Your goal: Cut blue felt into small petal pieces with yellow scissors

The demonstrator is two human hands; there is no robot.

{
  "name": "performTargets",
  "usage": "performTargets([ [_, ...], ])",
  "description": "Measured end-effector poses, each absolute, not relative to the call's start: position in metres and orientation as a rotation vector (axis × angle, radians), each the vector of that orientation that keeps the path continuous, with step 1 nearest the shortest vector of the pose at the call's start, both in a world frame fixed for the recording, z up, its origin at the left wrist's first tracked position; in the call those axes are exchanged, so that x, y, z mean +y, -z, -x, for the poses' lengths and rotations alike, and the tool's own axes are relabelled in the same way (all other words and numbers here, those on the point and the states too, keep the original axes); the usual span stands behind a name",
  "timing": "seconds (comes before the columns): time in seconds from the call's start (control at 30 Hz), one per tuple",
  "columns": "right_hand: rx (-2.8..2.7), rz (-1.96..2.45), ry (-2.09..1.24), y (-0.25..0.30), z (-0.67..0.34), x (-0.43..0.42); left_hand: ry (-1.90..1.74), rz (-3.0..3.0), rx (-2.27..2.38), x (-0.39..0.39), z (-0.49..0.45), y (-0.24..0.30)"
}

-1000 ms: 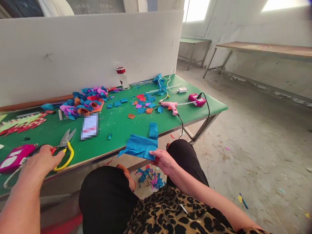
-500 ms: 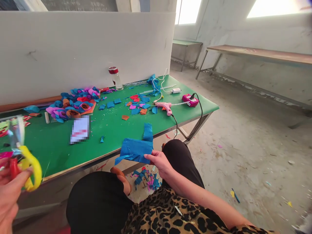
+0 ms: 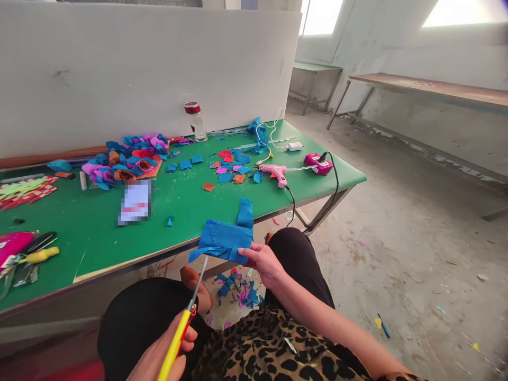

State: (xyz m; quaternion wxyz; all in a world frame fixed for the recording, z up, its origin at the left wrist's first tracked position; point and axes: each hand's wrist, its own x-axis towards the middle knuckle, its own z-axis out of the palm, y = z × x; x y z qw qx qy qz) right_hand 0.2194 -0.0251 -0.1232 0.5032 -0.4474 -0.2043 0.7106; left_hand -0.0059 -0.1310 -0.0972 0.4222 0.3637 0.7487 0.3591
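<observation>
My left hand [image 3: 169, 344] is closed around the yellow and red handles of a pair of scissors [image 3: 178, 333]. The blades point up and away, with the tip just below the near edge of a blue crepe paper piece [image 3: 225, 239]. That paper is pinched between the thumb and fingers of my right hand [image 3: 262, 262], over the front edge of the green table [image 3: 174, 201]. One narrow strip of it sticks out at the lower left. A second blue strip [image 3: 245, 211] stands up behind its right corner; whether the two are joined I cannot tell.
Paper flowers [image 3: 127, 164] and a blurred-out card [image 3: 135, 203] lie at the left. Cut paper scraps [image 3: 234, 164], a red-lidded glass bottle [image 3: 196, 124], a pink glue gun [image 3: 275, 173] and a magenta power box [image 3: 318, 163] stand further right. A black cord [image 3: 337, 185] hangs off the edge.
My left hand has brought the scissors from the far left over the table to below the blue crepe paper. My right hand keeps its hold on the paper. The view has shifted slightly left.
</observation>
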Motion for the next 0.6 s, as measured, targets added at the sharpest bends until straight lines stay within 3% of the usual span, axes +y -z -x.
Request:
performTargets([
  [0.4,-0.473,1.098,-1.755,0.124,-0.223,-0.022,-0.984,-0.972,1.859,-0.110,0.003,0.097],
  [0.6,-0.504,1.108,-1.764,0.121,-0.220,-0.024,-1.058,-1.548,1.893,-0.076,0.021,0.040],
])
